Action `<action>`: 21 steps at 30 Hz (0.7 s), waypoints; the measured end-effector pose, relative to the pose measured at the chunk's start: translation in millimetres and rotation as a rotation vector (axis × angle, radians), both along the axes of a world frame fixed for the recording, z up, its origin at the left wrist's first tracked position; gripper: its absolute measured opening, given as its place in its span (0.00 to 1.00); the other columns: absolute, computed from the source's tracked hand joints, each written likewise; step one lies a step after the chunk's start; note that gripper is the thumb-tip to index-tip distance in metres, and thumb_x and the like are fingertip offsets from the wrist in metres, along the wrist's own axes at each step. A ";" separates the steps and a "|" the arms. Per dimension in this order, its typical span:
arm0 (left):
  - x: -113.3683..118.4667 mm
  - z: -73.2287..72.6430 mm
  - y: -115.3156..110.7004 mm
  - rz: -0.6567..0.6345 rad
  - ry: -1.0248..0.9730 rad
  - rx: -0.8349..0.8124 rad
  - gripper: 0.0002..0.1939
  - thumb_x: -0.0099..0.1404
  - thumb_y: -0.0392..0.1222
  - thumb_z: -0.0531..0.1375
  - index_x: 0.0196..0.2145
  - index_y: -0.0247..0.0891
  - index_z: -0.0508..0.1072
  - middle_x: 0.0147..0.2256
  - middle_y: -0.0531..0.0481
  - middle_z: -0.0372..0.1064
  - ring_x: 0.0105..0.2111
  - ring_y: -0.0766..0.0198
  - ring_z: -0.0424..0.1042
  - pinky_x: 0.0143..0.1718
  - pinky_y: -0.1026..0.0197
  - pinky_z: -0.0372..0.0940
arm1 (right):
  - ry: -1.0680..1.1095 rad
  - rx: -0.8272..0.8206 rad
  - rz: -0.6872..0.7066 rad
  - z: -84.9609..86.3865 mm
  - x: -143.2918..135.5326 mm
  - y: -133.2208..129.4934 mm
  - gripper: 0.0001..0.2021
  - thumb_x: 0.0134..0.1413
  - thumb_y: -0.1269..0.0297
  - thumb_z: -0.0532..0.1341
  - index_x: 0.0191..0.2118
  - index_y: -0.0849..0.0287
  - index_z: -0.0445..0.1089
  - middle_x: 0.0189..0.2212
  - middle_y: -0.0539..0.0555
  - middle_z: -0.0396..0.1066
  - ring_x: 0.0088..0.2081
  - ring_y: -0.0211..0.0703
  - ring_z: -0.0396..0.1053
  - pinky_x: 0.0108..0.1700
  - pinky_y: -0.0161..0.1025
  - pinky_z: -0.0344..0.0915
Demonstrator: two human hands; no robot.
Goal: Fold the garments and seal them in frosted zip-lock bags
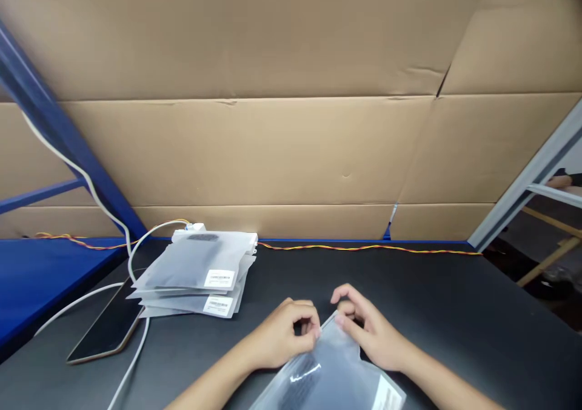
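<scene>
A frosted plastic bag with a dark item inside and a white label at its lower right lies at the bottom centre. My left hand pinches the bag's upper left edge between thumb and fingers. At the upper right corner of the bag is my right hand, its thumb on the edge and its index finger raised and curled apart from the thumb. A stack of similar labelled bags sits to the left.
A dark phone or tablet lies left of the stack, with white cables around it. A red-yellow wire runs along the back edge of the black table. Behind stands a cardboard wall between metal posts.
</scene>
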State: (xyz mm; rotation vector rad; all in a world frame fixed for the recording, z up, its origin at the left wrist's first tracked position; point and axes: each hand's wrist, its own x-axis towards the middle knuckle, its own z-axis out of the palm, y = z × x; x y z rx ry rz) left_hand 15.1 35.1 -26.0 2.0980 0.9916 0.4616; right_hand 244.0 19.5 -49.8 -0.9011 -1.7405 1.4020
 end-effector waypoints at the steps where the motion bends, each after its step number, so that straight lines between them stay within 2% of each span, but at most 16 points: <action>1: -4.1 2.4 2.9 -0.012 -0.001 0.008 0.05 0.62 0.34 0.58 0.29 0.39 0.72 0.30 0.57 0.68 0.32 0.66 0.67 0.48 0.61 0.57 | 0.020 0.003 -0.042 -0.3 4.2 4.2 0.10 0.67 0.53 0.55 0.46 0.53 0.58 0.25 0.42 0.57 0.27 0.35 0.55 0.32 0.33 0.54; 5: -24.7 9.1 17.3 -0.081 -0.025 -0.020 0.07 0.62 0.35 0.57 0.27 0.38 0.72 0.29 0.55 0.67 0.31 0.66 0.66 0.36 0.66 0.60 | 0.082 0.022 -0.220 -1.5 28.5 23.2 0.13 0.65 0.50 0.56 0.39 0.52 0.56 0.23 0.41 0.54 0.24 0.34 0.52 0.27 0.32 0.51; 10: -37.3 2.0 27.0 -0.049 0.016 0.000 0.07 0.63 0.36 0.56 0.27 0.37 0.71 0.29 0.55 0.66 0.29 0.66 0.64 0.33 0.66 0.58 | -0.004 0.023 -0.298 -6.7 52.6 38.6 0.16 0.61 0.46 0.58 0.38 0.52 0.56 0.23 0.41 0.54 0.21 0.33 0.51 0.21 0.31 0.54; 14: -31.5 -1.6 22.3 0.038 0.040 0.056 0.13 0.71 0.43 0.51 0.35 0.40 0.74 0.30 0.56 0.69 0.30 0.65 0.65 0.38 0.64 0.58 | -0.036 0.043 -0.337 -12.3 53.0 41.2 0.15 0.62 0.46 0.57 0.38 0.52 0.56 0.23 0.41 0.54 0.21 0.34 0.53 0.21 0.31 0.56; 17: -24.7 -2.5 16.4 0.013 0.051 0.096 0.15 0.73 0.48 0.51 0.36 0.42 0.75 0.31 0.56 0.71 0.33 0.63 0.67 0.44 0.61 0.57 | -0.071 0.125 -0.374 -7.8 52.8 40.2 0.13 0.64 0.48 0.56 0.39 0.53 0.58 0.24 0.42 0.56 0.22 0.34 0.54 0.23 0.33 0.56; 19: -20.9 -5.1 13.2 0.018 0.001 0.085 0.17 0.73 0.49 0.51 0.31 0.40 0.72 0.28 0.56 0.68 0.31 0.64 0.66 0.41 0.62 0.58 | -0.095 0.166 -0.399 -0.7 55.9 37.4 0.14 0.64 0.49 0.57 0.44 0.54 0.60 0.26 0.43 0.58 0.24 0.35 0.57 0.27 0.34 0.58; 21: -18.7 -8.7 11.0 0.061 -0.107 0.049 0.18 0.73 0.50 0.50 0.30 0.39 0.69 0.26 0.56 0.64 0.27 0.65 0.65 0.34 0.64 0.58 | -0.109 0.085 -0.334 5.9 60.2 32.0 0.21 0.62 0.49 0.59 0.54 0.53 0.57 0.28 0.45 0.63 0.28 0.38 0.64 0.30 0.37 0.62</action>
